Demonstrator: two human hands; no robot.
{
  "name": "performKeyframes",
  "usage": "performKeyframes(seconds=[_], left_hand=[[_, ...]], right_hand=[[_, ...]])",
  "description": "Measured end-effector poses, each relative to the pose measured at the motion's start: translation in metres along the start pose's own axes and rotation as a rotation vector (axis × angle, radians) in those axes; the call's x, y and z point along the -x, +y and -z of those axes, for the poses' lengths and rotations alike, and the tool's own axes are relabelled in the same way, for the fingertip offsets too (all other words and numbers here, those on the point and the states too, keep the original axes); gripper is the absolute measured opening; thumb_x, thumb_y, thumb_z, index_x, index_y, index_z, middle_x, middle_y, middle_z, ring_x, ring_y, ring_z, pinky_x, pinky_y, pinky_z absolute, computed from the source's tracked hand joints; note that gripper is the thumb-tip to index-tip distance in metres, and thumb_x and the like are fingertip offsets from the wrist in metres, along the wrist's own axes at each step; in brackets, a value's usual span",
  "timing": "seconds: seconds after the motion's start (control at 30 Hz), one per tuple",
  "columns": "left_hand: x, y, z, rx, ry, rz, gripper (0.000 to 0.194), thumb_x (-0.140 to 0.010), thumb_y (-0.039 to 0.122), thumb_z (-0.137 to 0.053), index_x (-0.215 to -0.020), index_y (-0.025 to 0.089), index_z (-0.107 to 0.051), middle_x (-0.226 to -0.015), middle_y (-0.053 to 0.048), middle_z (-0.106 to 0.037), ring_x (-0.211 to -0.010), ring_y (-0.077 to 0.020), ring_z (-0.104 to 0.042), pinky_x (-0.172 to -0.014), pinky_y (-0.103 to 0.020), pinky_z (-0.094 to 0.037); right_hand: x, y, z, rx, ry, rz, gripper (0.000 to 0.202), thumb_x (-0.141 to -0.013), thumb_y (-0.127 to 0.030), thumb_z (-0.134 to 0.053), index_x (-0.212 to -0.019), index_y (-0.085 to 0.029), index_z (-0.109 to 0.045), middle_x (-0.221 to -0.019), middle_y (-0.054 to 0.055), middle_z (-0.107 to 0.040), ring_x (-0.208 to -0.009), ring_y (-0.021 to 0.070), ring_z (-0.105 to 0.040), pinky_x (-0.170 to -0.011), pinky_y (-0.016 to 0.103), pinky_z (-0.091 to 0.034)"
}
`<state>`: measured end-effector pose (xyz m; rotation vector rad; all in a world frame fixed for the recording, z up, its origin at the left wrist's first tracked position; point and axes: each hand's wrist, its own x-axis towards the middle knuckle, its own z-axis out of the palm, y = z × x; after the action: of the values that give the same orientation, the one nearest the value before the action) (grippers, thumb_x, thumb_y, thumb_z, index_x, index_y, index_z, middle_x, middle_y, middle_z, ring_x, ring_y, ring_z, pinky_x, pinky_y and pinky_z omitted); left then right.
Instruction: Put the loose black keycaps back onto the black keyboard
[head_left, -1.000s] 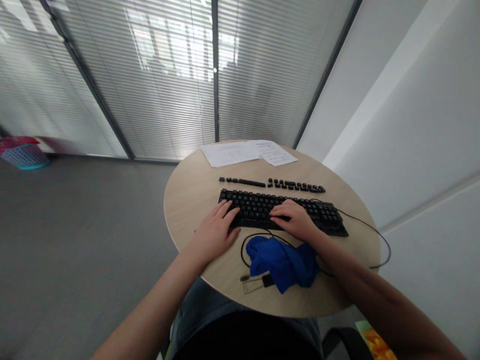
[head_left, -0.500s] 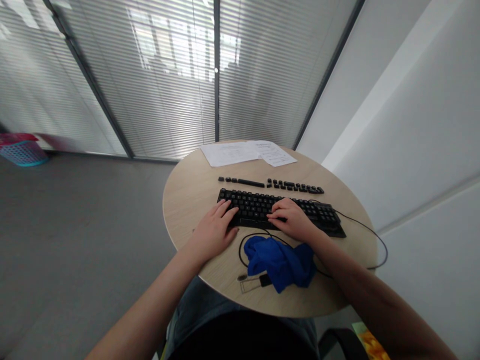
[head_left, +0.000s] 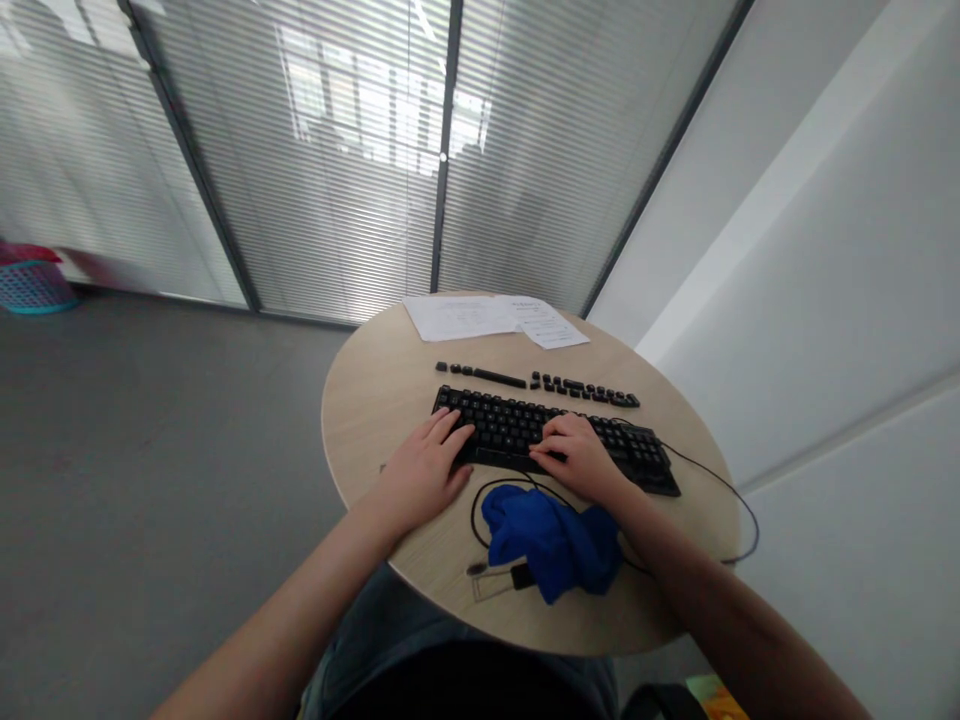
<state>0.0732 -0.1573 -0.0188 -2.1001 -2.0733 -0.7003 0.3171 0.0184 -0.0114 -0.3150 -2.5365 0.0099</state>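
Observation:
A black keyboard (head_left: 504, 425) lies on the round table, its bottom row partly without keycaps. My left hand (head_left: 424, 465) rests on its left end with the fingers spread, the thumb on the tabletop. Over the lower middle of the keyboard is my right hand (head_left: 576, 455), thumb and fingers drawn together at the keys; whatever is between the fingertips is hidden. Loose black keycaps lie in rows behind the keyboard, among them a long space bar (head_left: 499, 378). In front of it sits a crumpled blue cloth (head_left: 551, 540).
A wire keycap puller (head_left: 491, 582) with a dark handle lies by the cloth. The keyboard's cable (head_left: 709, 465) loops over the table's right side. Printed sheets (head_left: 461, 317) lie at the table's (head_left: 356, 400) far edge. A blue basket (head_left: 34, 287) stands on the floor.
The camera view has shifted slightly, so the table sits a little lower and further left. Both hands stay at nearly the same places on the keyboard.

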Motion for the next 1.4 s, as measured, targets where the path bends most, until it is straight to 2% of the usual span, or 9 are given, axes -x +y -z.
performKeyframes(seconds=[0.1,0.2,0.3,0.43,0.67,0.97,1.17,1.27,1.4], left_hand=[[0.001,-0.001,-0.001,0.002,0.008,-0.007,0.049,-0.093,0.033,-0.059,-0.139,0.016,-0.058,-0.156,-0.018,-0.05,-0.149,-0.0347,-0.041,-0.122,-0.054,-0.038],[0.001,-0.001,-0.001,0.001,0.011,-0.01,0.05,-0.093,0.034,-0.059,-0.14,0.017,-0.058,-0.156,-0.017,-0.05,-0.148,-0.0351,-0.042,-0.121,-0.055,-0.039],[0.001,0.0,0.0,-0.005,-0.011,-0.001,0.052,-0.093,0.035,-0.059,-0.141,0.016,-0.057,-0.156,-0.019,-0.05,-0.148,-0.0361,-0.042,-0.121,-0.055,-0.039],[0.001,0.001,0.001,-0.001,-0.032,0.006,0.052,-0.092,0.033,-0.061,-0.141,0.015,-0.058,-0.156,-0.019,-0.05,-0.148,-0.0363,-0.041,-0.122,-0.054,-0.038],[0.002,-0.004,-0.005,0.008,-0.008,-0.007,0.051,-0.093,0.034,-0.059,-0.141,0.016,-0.058,-0.156,-0.018,-0.05,-0.148,-0.0371,-0.042,-0.121,-0.056,-0.039],[0.001,-0.003,-0.004,-0.02,-0.016,-0.012,0.052,-0.093,0.034,-0.06,-0.141,0.015,-0.058,-0.156,-0.02,-0.05,-0.147,-0.0375,-0.043,-0.12,-0.056,-0.04],[0.0,-0.001,0.0,-0.036,-0.032,-0.017,0.052,-0.093,0.033,-0.06,-0.142,0.014,-0.058,-0.155,-0.02,-0.05,-0.147,-0.0368,-0.043,-0.121,-0.055,-0.04],[0.0,-0.002,0.0,-0.035,-0.026,-0.026,0.052,-0.094,0.033,-0.059,-0.142,0.013,-0.058,-0.155,-0.02,-0.05,-0.148,-0.0371,-0.042,-0.121,-0.055,-0.04],[-0.001,-0.004,-0.001,-0.031,-0.008,-0.032,0.052,-0.094,0.035,-0.058,-0.141,0.014,-0.058,-0.155,-0.019,-0.05,-0.148,-0.0365,-0.041,-0.121,-0.054,-0.04]], right_hand=[[-0.001,0.011,0.003,-0.005,0.115,-0.035,0.013,-0.096,-0.028,-0.069,-0.087,-0.024,-0.078,-0.09,0.005,-0.068,-0.088,0.0207,-0.06,-0.082,0.039,-0.046],[-0.016,0.04,0.01,0.027,0.164,-0.097,0.014,-0.097,-0.028,-0.066,-0.093,-0.024,-0.078,-0.093,0.006,-0.072,-0.091,0.023,-0.063,-0.085,0.04,-0.049],[-0.045,0.08,0.012,0.053,0.087,-0.163,0.012,-0.093,-0.024,-0.068,-0.094,-0.024,-0.079,-0.094,0.006,-0.075,-0.092,0.0251,-0.066,-0.088,0.043,-0.051],[-0.086,0.124,0.003,0.03,-0.045,-0.405,0.01,-0.087,-0.024,-0.074,-0.094,-0.023,-0.082,-0.101,0.007,-0.077,-0.103,0.0278,-0.068,-0.097,0.045,-0.051],[-0.12,0.15,-0.019,-0.035,-0.258,-0.511,0.011,-0.083,-0.023,-0.078,-0.092,-0.021,-0.083,-0.096,0.007,-0.078,-0.091,0.0221,-0.072,-0.088,0.035,-0.056],[-0.126,0.146,-0.032,-0.052,-0.414,-0.566,0.013,-0.081,-0.014,-0.076,-0.089,-0.021,-0.083,-0.084,0.002,-0.078,-0.075,0.0169,-0.071,-0.076,0.026,-0.054],[-0.127,0.121,-0.01,-0.012,-0.227,-0.563,0.017,-0.087,-0.021,-0.073,-0.101,-0.022,-0.082,-0.096,0.005,-0.077,-0.091,0.0208,-0.07,-0.087,0.032,-0.053],[-0.102,0.092,0.012,-0.062,-0.052,-0.458,0.013,-0.087,-0.026,-0.076,-0.098,-0.025,-0.082,-0.096,0.004,-0.077,-0.094,0.0221,-0.069,-0.091,0.036,-0.053],[-0.045,0.046,0.028,-0.186,0.003,-0.246,0.009,-0.088,-0.029,-0.076,-0.096,-0.027,-0.08,-0.098,0.003,-0.077,-0.094,0.0213,-0.07,-0.09,0.037,-0.053]])
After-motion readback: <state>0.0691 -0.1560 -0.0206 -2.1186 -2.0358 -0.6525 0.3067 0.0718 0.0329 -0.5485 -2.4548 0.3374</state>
